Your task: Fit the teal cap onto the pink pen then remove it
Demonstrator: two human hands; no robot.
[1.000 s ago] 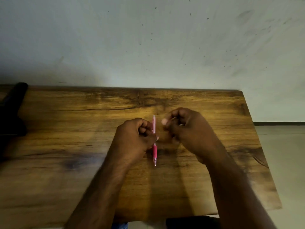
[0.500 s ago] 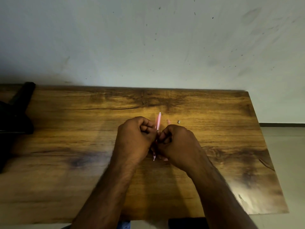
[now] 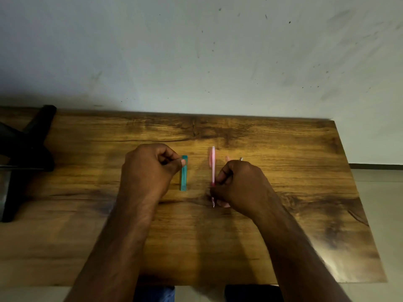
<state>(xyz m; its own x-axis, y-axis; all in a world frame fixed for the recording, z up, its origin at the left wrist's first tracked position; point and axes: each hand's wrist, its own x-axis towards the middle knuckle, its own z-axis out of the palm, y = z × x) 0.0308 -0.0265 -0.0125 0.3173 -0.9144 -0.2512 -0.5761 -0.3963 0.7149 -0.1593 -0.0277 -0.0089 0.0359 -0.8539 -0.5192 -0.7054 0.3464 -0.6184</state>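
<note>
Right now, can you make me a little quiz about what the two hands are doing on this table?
1. True or false: the left hand pinches the top end of the teal case.
2. Which hand holds the pink pen? A) left B) right C) both
3. Fill in: the small silver piece lies on the wooden table just beyond the ____ hand.

Key
1. True; thumb and finger close on its far end.
2. B; the right hand curls round the pen's lower part, tip pointing toward the person.
3. Right.
</note>
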